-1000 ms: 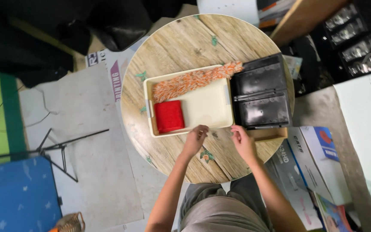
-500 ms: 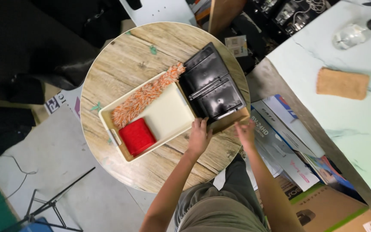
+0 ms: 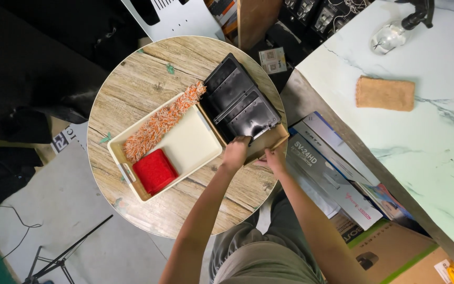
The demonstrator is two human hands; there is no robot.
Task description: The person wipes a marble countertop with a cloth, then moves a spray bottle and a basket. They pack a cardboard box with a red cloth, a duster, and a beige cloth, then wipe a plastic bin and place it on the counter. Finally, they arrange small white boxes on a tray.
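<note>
Left hand [image 3: 236,152] closed on near edge of black tray [image 3: 240,102]; right hand [image 3: 276,159] gripping wooden box [image 3: 269,141] beneath it, at table [image 3: 132,89] edge beside cream tray [image 3: 193,142].

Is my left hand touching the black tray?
Touching. The head view shows the left hand with its fingers laid over the near edge of the black tray, no gap between them.

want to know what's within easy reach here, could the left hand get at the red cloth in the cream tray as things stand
Probably yes. The left hand rests at the black tray's near edge, right beside the cream tray. The red cloth lies uncovered in its near corner, with only bare tray floor between; the orange duster lies along the far side.
</note>
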